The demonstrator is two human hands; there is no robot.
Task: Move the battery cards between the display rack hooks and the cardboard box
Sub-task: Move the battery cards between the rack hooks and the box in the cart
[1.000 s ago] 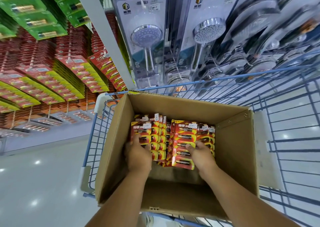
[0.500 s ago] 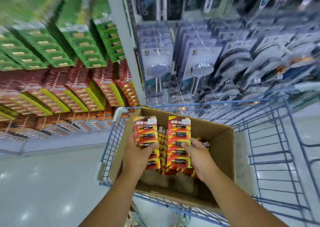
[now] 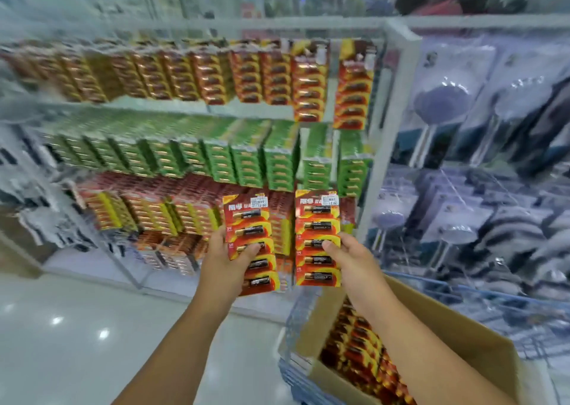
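In front of the rack [image 3: 191, 145], the left hand [image 3: 226, 265] and right hand [image 3: 354, 259] each pinch a card [image 3: 249, 238] [image 3: 317, 238] upright, faces toward the person, probably for hooking; more cards lie in the box [image 3: 462, 340] below.

Both battery cards [image 3: 250, 244] lifted from box [image 3: 456, 343] toward rack [image 3: 185, 108].
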